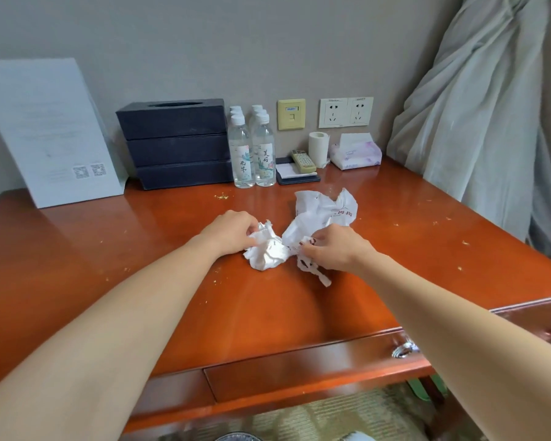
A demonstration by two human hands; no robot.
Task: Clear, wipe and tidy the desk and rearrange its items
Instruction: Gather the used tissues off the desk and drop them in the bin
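Note:
A crumpled white tissue [268,253] lies in the middle of the glossy brown desk [77,249]. My left hand [229,232] pinches its upper left edge. Right beside it sits a crumpled white plastic bag [323,211] with red print, reaching toward the back. My right hand [337,248] grips the bag's near end, with twisted handle strips trailing out below the fingers. Small crumbs [221,196] are scattered across the desk top.
Against the wall stand a white card with QR codes [50,128], a dark stacked tissue box [175,141], several water bottles [252,148], a notepad [295,175] with a remote [303,160], a paper roll [318,148] and a tissue pack [357,151]. A curtain [477,116] hangs at right.

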